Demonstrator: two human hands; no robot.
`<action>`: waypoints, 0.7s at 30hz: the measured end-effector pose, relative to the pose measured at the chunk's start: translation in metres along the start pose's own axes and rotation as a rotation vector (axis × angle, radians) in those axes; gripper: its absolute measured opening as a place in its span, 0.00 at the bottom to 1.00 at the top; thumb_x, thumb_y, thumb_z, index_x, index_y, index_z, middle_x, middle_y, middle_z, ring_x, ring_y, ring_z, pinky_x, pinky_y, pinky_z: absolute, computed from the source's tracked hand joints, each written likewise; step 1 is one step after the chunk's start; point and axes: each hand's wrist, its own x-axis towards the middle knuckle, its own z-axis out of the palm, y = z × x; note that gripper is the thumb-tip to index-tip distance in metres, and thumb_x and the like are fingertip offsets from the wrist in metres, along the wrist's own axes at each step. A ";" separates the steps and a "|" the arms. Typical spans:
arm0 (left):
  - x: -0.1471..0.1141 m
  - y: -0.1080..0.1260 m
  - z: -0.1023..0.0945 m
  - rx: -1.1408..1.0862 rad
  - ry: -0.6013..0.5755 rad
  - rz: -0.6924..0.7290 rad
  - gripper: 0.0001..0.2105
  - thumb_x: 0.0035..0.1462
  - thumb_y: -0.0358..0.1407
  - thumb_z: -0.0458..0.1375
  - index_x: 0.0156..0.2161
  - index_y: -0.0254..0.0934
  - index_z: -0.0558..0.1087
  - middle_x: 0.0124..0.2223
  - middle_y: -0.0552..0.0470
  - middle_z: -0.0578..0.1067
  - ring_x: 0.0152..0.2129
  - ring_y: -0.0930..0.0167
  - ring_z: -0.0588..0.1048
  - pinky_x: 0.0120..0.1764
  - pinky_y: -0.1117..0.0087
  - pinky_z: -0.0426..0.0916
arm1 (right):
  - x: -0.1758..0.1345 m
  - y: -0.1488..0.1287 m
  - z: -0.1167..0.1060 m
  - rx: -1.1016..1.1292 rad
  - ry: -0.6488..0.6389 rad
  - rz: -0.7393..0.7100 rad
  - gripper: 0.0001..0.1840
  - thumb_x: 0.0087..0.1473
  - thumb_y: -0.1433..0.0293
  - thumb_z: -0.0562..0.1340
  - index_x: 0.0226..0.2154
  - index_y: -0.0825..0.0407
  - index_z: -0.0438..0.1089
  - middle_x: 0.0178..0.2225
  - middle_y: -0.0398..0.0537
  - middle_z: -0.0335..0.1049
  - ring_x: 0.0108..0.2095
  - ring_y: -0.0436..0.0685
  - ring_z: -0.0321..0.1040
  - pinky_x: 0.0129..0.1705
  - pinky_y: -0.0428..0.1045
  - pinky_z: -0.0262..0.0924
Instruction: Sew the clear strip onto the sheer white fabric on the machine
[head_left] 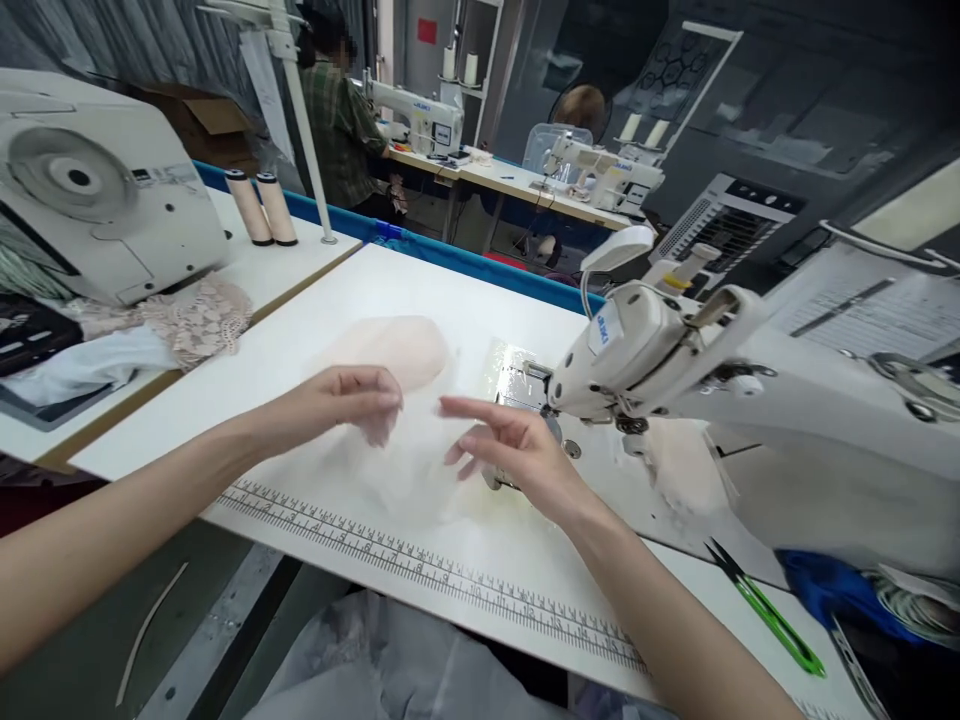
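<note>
A thin, pale, see-through piece of fabric [409, 460] lies on the white sewing table [315, 330], in front of the sewing machine [675, 350]. My left hand [352, 400] hovers over its left part, fingers curled down and touching or pinching the cloth at the fingertips. Just left of the needle area, my right hand [502, 445] is above the fabric's right side with fingers spread. A pale pink fabric piece [390, 350] lies farther back on the table.
A ruler strip [420, 565] runs along the table's front edge. Green-handled snips [765, 605] lie at the right. Left are another machine [97, 190], two thread cones [262, 205] and lace fabric [195, 320]. A person [337, 120] sits at a far machine.
</note>
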 end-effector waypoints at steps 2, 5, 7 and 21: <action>0.011 0.003 -0.019 0.003 0.213 0.039 0.12 0.59 0.46 0.58 0.38 0.38 0.73 0.27 0.53 0.73 0.20 0.75 0.70 0.24 0.74 0.67 | 0.028 0.000 0.001 -0.021 0.043 -0.077 0.26 0.51 0.67 0.64 0.54 0.46 0.69 0.58 0.50 0.66 0.32 0.50 0.75 0.35 0.48 0.73; 0.046 0.009 -0.051 0.150 0.376 0.039 0.15 0.60 0.46 0.55 0.41 0.37 0.75 0.29 0.51 0.73 0.17 0.77 0.67 0.20 0.74 0.61 | 0.074 0.001 -0.003 -0.029 0.130 -0.148 0.31 0.46 0.72 0.62 0.56 0.45 0.66 0.62 0.46 0.60 0.30 0.48 0.72 0.33 0.47 0.72; 0.073 0.009 -0.067 0.260 0.430 -0.001 0.15 0.59 0.46 0.54 0.42 0.38 0.76 0.31 0.50 0.74 0.17 0.78 0.66 0.19 0.75 0.59 | 0.099 0.003 -0.010 -0.033 0.183 -0.120 0.35 0.43 0.74 0.59 0.57 0.46 0.65 0.63 0.45 0.59 0.25 0.44 0.68 0.29 0.45 0.69; 0.105 -0.024 -0.087 0.638 0.501 -0.201 0.16 0.55 0.43 0.54 0.45 0.40 0.77 0.25 0.54 0.74 0.14 0.74 0.64 0.20 0.71 0.56 | 0.138 0.029 -0.030 -0.246 0.332 0.133 0.37 0.44 0.78 0.54 0.59 0.54 0.63 0.18 0.37 0.65 0.19 0.49 0.61 0.23 0.45 0.61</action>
